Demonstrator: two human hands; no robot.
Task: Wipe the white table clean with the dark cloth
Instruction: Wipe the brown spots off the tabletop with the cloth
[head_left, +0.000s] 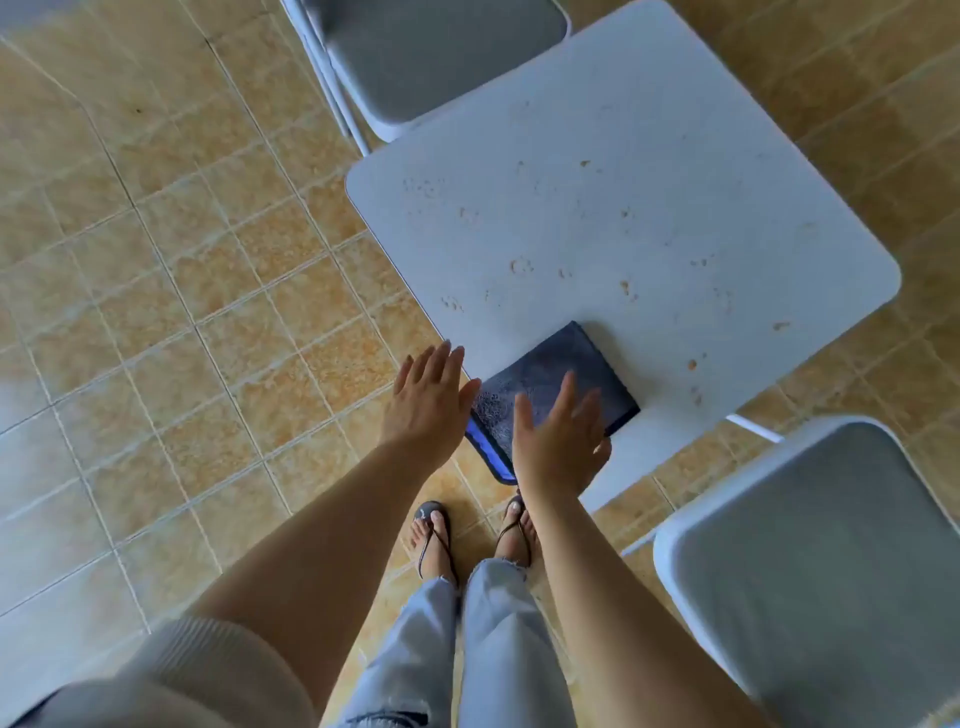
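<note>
A white square table (649, 156) carries scattered brown crumbs and stains. A folded dark blue cloth (561, 374) lies at the table's near edge, its lower corner hanging over the rim. My left hand (428, 402) hovers open just left of the cloth, over the floor beside the table edge, fingers spread. Over the cloth's near part my right hand (558, 441) is held open, fingers apart and holding nothing. Whether it touches the cloth I cannot tell.
A white chair with a grey seat (436, 52) stands at the table's far left side. Another such chair (831, 571) stands at the near right. Tan tiled floor (182, 312) surrounds the table. My feet in sandals (436, 535) stand close to the table.
</note>
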